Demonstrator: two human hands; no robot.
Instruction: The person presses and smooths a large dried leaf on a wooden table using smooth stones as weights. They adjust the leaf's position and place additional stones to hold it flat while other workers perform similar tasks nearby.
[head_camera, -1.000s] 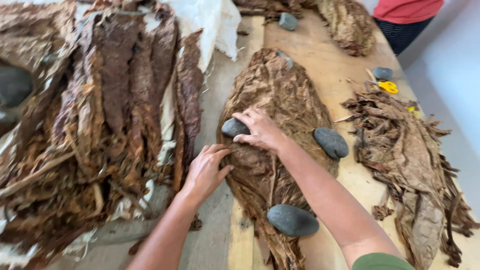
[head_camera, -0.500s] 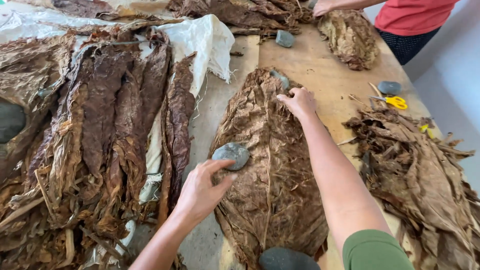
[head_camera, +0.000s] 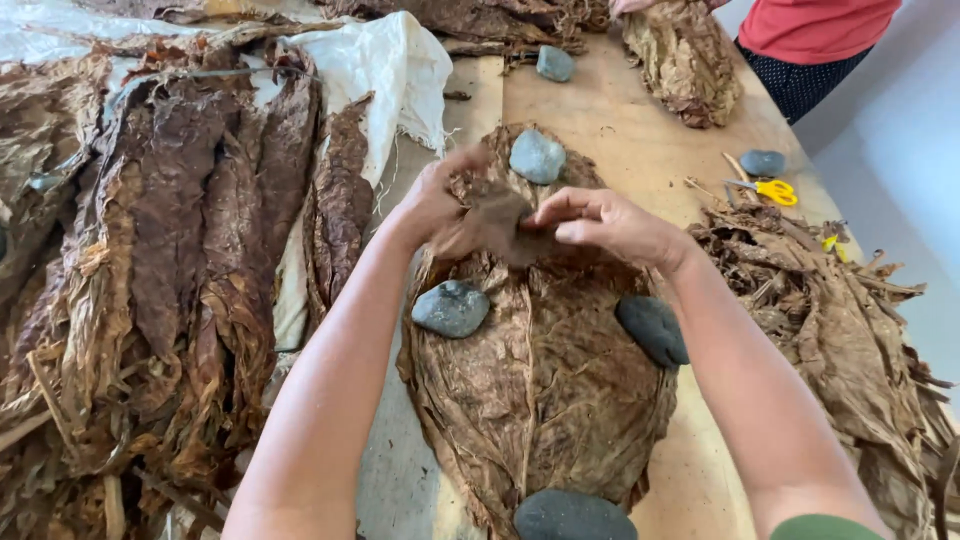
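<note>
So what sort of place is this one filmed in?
Most likely a leaf-sorting workshop, perhaps for tobacco. A long wooden table carries stacks of dried brown leaves weighted with smooth grey stones, beside a larger heap on white cloth, and another person works at the far end.

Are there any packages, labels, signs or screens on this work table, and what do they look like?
No labels, signs or screens show.
White sack cloth: the nearest thing to packaging, spread at the far left under the dark leaf pile, crumpled, frayed at its edge.
Nothing printed shows on the flattened leaf stack, which both hands touch, or on its grey stones.
</note>
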